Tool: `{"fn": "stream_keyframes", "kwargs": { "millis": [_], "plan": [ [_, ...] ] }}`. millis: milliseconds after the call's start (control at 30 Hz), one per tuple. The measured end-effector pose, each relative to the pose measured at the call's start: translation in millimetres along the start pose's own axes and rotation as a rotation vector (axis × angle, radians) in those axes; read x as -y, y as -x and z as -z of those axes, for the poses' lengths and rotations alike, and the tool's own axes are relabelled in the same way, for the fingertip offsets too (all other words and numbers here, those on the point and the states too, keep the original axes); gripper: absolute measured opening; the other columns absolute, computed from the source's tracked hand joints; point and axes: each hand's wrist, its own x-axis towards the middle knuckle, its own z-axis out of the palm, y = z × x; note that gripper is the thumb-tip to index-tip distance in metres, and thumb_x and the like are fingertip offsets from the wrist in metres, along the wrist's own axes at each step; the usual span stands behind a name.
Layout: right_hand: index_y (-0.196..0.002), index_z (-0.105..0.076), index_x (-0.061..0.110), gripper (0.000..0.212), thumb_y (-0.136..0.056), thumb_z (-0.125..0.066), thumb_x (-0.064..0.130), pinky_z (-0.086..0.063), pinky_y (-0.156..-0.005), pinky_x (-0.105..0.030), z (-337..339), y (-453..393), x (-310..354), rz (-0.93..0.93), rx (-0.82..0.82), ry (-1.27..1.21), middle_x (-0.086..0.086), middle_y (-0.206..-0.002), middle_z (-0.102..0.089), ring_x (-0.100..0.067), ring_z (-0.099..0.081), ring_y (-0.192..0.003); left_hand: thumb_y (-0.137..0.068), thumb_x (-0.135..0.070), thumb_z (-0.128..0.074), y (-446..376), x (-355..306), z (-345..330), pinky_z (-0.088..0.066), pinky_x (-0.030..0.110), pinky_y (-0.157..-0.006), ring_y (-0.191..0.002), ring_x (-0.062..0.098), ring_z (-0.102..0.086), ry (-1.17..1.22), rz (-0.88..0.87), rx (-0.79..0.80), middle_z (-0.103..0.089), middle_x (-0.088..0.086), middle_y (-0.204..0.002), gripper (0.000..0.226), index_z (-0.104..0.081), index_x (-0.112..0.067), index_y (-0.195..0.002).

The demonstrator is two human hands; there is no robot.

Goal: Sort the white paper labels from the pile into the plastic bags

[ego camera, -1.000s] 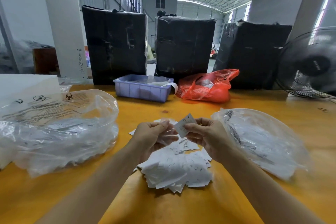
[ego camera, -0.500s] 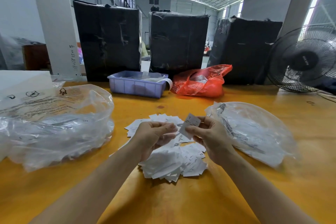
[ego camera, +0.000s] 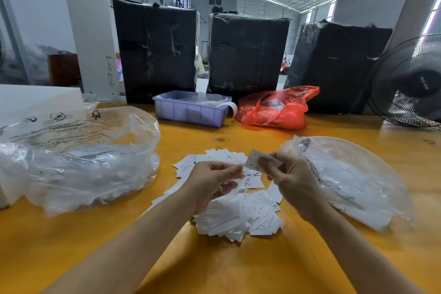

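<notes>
Right hand pinches one label, raised, likely for reading. Left hand loosely curled above pile; holding anything, cannot tell. Bags flank pile: left bag, right bag, within reach.

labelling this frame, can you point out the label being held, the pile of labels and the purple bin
held label (ego camera: 253,162): head view, on its white face left of the right thumb
pile of labels (ego camera: 238,219): head view, on the heaped middle
purple bin (ego camera: 188,113): head view, on its front wall
</notes>
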Motion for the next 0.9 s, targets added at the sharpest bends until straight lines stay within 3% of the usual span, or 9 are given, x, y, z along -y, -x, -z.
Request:
{"fn": "stream_keyframes", "kwargs": {
  "millis": [100,233,533,667,767,900],
  "plan": [
    [-0.08,-0.068,0.008,0.007,-0.086,-0.065,0.009,-0.042,-0.059,-0.025,-0.9,0.3,1.6,0.041,-0.038,0.055,-0.012,-0.068,-0.06,-0.012,-0.051,-0.062,-0.077,-0.012,-0.074,1.0,-1.8,-1.9,-0.048,0.014,-0.051,-0.056,0.006,-0.062,-0.051,0.0,0.032,-0.072,0.001,-0.072,0.012,-0.072,-0.003,-0.086],
    [-0.08,-0.067,0.016,0.01,-0.081,-0.07,0.006,-0.053,-0.065,-0.022,-1.1,-0.4,4.0,0.059,-0.154,0.016,-0.003,-0.077,-0.069,-0.008,-0.064,-0.07,-0.077,-0.007,-0.073,1.7,-4.8,-2.6,-0.048,0.015,-0.05,-0.053,0.006,-0.061,-0.097,-0.001,0.061,-0.07,0.005,-0.073,0.007,-0.074,-0.004,-0.083],
    [-0.084,-0.065,0.016,0.014,-0.079,-0.073,0.006,-0.052,-0.061,-0.014,0.4,0.6,2.0,0.072,-0.116,0.142,-0.001,-0.082,-0.069,-0.009,-0.066,-0.074,-0.072,-0.005,-0.076,2.6,-7.9,-0.7,-0.042,0.016,-0.044,-0.051,0.006,-0.059,-0.109,0.035,0.069,-0.068,0.008,-0.071,0.008,-0.075,-0.003,-0.08],
    [-0.085,-0.066,0.017,0.014,-0.079,-0.073,0.007,-0.051,-0.057,-0.015,0.2,1.4,-1.0,0.09,-0.086,0.19,0.003,-0.078,-0.068,-0.008,-0.064,-0.068,-0.061,-0.011,-0.079,3.5,-8.5,0.0,-0.042,0.017,-0.044,-0.053,0.008,-0.059,-0.124,0.045,0.085,-0.069,0.008,-0.072,0.014,-0.077,-0.006,-0.074],
    [-0.086,-0.067,0.014,0.012,-0.079,-0.073,0.006,-0.048,-0.055,-0.016,-0.7,1.1,-2.8,0.05,-0.038,0.119,-0.001,-0.077,-0.069,-0.004,-0.062,-0.064,-0.069,-0.005,-0.078,2.7,-7.4,0.4,-0.041,0.016,-0.043,-0.051,0.008,-0.059,-0.143,0.046,0.081,-0.067,0.007,-0.068,0.009,-0.076,-0.004,-0.078],
    [-0.082,-0.066,0.015,0.011,-0.081,-0.071,0.005,-0.053,-0.061,-0.025,-1.5,-0.5,-2.1,0.047,-0.117,0.064,-0.006,-0.078,-0.068,-0.016,-0.065,-0.071,-0.072,-0.008,-0.077,2.2,-7.0,1.8,-0.044,0.015,-0.047,-0.055,0.006,-0.06,-0.221,0.035,0.066,-0.067,0.002,-0.065,0.008,-0.076,-0.009,-0.081]
  ]
}}
